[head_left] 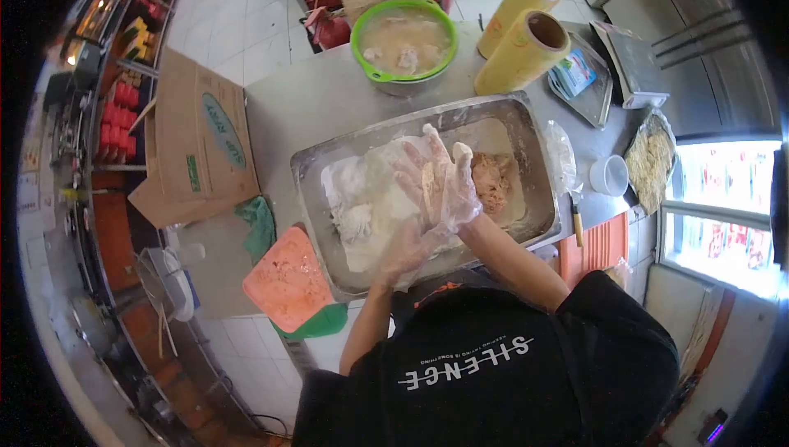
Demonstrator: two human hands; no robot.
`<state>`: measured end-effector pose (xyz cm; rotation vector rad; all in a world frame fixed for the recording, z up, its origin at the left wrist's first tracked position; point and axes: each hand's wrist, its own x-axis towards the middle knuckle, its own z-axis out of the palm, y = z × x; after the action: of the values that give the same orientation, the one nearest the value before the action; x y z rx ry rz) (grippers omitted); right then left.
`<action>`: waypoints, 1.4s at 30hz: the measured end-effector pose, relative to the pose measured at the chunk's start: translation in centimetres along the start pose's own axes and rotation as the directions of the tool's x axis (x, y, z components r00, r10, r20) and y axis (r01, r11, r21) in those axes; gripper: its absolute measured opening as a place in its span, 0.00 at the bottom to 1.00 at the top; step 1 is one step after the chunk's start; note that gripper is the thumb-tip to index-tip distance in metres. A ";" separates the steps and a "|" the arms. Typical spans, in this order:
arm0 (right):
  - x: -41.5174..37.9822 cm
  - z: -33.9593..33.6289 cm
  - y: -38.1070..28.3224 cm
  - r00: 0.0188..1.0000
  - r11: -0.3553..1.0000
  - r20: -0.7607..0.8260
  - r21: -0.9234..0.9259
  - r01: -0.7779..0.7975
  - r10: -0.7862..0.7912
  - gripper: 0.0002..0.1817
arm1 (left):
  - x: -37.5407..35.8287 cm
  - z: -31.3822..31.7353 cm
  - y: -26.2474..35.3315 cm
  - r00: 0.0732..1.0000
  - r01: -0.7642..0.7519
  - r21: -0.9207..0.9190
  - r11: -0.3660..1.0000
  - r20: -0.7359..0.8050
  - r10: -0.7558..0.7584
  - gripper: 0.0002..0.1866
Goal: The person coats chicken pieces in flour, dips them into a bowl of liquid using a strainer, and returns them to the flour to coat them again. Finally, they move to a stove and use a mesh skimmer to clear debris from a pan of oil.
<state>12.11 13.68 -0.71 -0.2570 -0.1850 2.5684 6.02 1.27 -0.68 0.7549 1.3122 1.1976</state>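
My right hand (448, 188), in a clear plastic glove caked with flour, is raised over a metal tray (308, 229). Its palm faces up with the fingers spread, and a pale floury patch lies across the palm. My left hand (403, 251), also gloved, is just below and left of it, smeared by motion so its fingers do not show clearly. Beneath the hands, white flour (382, 172) fills the left and middle of the tray, with lumpy coated pieces (355, 221) at its left. Pinkish raw meat (491, 184) sits at the right side.
Behind the tray stands a green-rimmed strainer (367, 69) with cloudy liquid and pieces. Two yellow film rolls (522, 52) stand upright beside it. A pink board (288, 278), cardboard box (193, 135), white cup (609, 175) and knife (577, 221) surround the tray.
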 end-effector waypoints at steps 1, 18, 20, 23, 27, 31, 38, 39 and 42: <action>-0.3 0.1 -0.2 1.000 1.000 -0.006 0.008 0.017 -0.016 0.50 | -0.4 -0.3 0.5 0.995 0.086 0.004 0.996 0.047 -0.086 0.14; 27.6 6.0 -19.6 0.750 -0.345 -0.082 -0.851 -0.395 -0.656 0.17 | 16.5 -8.9 7.7 0.819 -0.039 0.218 0.975 -0.553 0.156 0.15; 31.3 3.4 -21.8 0.912 -0.802 -0.158 -0.437 -0.408 -0.378 0.22 | 22.4 -13.9 1.4 0.781 -0.014 0.633 0.774 -0.476 0.404 0.16; 32.7 1.6 -22.2 0.948 -0.890 -0.130 -0.328 -0.317 -0.290 0.25 | 27.9 -17.1 -2.9 0.805 -0.054 0.595 0.802 -0.448 0.388 0.19; 32.6 1.4 -22.4 0.840 -0.658 -0.222 -0.536 -0.529 -0.495 0.25 | 24.0 -13.1 5.3 0.774 0.098 0.064 0.993 -0.632 -0.036 0.22; 32.1 0.3 -23.1 0.792 -0.513 -0.255 -0.644 -0.567 -0.554 0.23 | 24.3 -14.3 7.1 0.701 0.152 0.241 0.959 -0.710 0.067 0.19; 28.5 2.9 -23.3 0.799 -0.344 -0.249 -0.804 -0.485 -0.547 0.23 | 23.7 -16.8 12.4 0.744 0.162 0.416 0.895 -0.647 0.166 0.13; 28.2 3.3 -23.2 0.791 -0.313 -0.246 -0.822 -0.477 -0.560 0.23 | 23.3 -16.5 13.3 0.745 0.152 0.394 0.906 -0.649 0.157 0.13; 26.6 5.8 -23.2 0.771 -0.292 -0.207 -0.842 -0.454 -0.602 0.22 | 23.3 -17.2 14.7 0.765 0.116 0.333 0.936 -0.630 0.130 0.14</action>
<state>0.51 46.97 5.36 -1.6515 -2.0503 1.0485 -17.16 23.65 3.02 0.6074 2.1530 1.2978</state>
